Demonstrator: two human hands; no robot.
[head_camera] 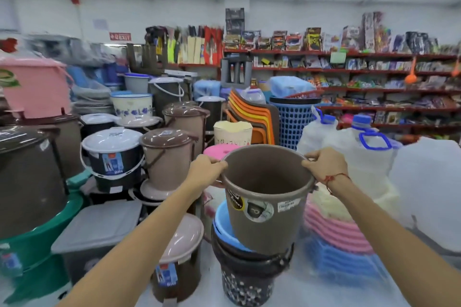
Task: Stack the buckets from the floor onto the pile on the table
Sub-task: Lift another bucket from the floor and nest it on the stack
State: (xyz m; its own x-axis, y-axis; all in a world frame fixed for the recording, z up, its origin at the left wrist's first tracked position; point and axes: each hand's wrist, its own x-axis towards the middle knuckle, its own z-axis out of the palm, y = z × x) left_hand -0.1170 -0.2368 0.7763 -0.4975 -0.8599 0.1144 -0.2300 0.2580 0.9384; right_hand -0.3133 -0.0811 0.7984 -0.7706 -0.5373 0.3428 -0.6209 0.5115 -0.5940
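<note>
Landmark: the open brown plastic bucket [267, 197], held centre frame. Far left of it, a green plastic tub [37, 239]; nearer, a grey-lidded storage box [99, 227] and a lidded brown bin with beige top [179, 257]. Left hand [207, 169] curled over the bucket's left rim, fingers clamped on the lip. The bucket tilts slightly, its base sunk into a blue plastic bucket [224, 227] atop the pile of nested dark buckets [249, 271] on the white table [311, 291]; whether fully seated, cannot tell. Right hand [324, 164] grips the right rim likewise, red thread bracelet [331, 178] at the wrist. Right of the bucket, blurred pink and blue stacked trays [336, 239].
</note>
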